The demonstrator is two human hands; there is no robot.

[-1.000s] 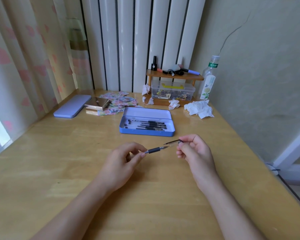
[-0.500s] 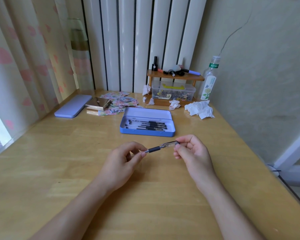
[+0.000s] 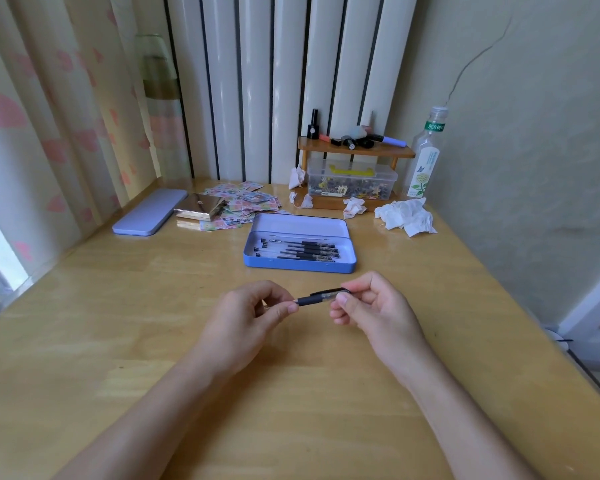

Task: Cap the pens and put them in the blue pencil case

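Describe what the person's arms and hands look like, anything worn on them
Both forearms are bare up to the frame's bottom edge, with no sleeves in view. The left hand and the right hand wear no gloves, and no rings, watch or bracelet show. The few fingernails in view look short and unpainted.

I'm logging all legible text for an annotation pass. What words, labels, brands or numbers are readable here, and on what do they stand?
"东方树叶": on the green neck band of the clear plastic bottle, only just legible.
Bottle's white flower label: small print, too blurred to read.
Black pens in the open blue metal pencil case: white barrel marks, too small to read.
Colourful paper slips by the gold box: print unreadable.
Clear plastic storage box: nothing legible.
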